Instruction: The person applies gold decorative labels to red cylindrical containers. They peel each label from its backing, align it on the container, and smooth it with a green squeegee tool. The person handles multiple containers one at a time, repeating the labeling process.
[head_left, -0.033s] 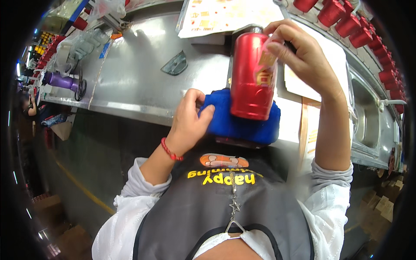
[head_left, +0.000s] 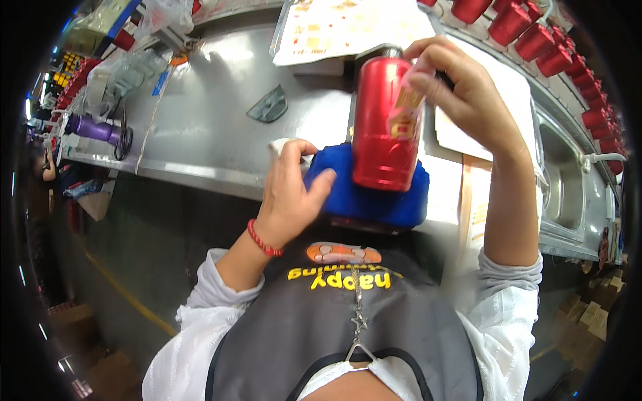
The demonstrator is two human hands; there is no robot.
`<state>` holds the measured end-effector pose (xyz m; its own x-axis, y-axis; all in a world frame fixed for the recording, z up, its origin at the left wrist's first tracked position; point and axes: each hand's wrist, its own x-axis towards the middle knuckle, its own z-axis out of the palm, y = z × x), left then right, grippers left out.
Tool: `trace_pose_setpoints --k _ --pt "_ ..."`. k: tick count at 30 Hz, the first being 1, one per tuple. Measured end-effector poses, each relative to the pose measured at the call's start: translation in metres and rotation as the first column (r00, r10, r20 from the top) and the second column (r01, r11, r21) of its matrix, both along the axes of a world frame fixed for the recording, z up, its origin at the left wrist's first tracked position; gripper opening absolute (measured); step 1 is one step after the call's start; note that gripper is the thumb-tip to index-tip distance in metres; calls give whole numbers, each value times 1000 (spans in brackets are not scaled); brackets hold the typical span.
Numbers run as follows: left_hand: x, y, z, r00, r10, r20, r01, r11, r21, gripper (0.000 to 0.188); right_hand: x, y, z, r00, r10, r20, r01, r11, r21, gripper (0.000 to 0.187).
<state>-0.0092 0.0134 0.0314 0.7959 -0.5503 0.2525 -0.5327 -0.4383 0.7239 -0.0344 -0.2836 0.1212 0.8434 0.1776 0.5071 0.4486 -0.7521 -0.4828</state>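
Nearest you, your left hand is curled over the near-left corner of the blue cloth pad at the bench's front edge, its fingers closed on a small pale scrap I can't make out. Your right hand wraps the top of the red bottle, holding it upright with its base on the blue pad, thumb and fingers pressed against the bottle's label. Set against the other picture, taken at the same instant, nothing has shifted: both hands and the bottle sit where they were. To the left of the pad the steel bench runs bare up to a small grey piece; a purple tool lies well off at the far-left edge. Beyond the bottle a printed sheet lies flat, a sink sits to your right, and a row of red bottles lines the far rim
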Motion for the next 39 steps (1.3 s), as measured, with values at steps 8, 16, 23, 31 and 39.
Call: trace_pose_setpoints --k 8,16,23,31,39 --pt "4 -49 11 879 -302 369 339 940 -39 101 -28 3 55 996 56 -67 -60 997 -54 17" --pt "11 -51 2 874 -310 374 377 919 -118 102 -2 -2 33 976 58 -211 -40 995 92 16" --pt "19 -39 1 881 -410 235 443 889 -112 104 19 4 -12 985 -106 -139 114 992 52 20" --pt "31 -84 20 908 -351 -230 248 891 -382 99 19 9 -14 983 -140 -123 151 984 91 21" --pt "43 -84 11 742 -503 -444 174 784 -597 97 23 9 -12 979 -123 -162 137 987 82 18"
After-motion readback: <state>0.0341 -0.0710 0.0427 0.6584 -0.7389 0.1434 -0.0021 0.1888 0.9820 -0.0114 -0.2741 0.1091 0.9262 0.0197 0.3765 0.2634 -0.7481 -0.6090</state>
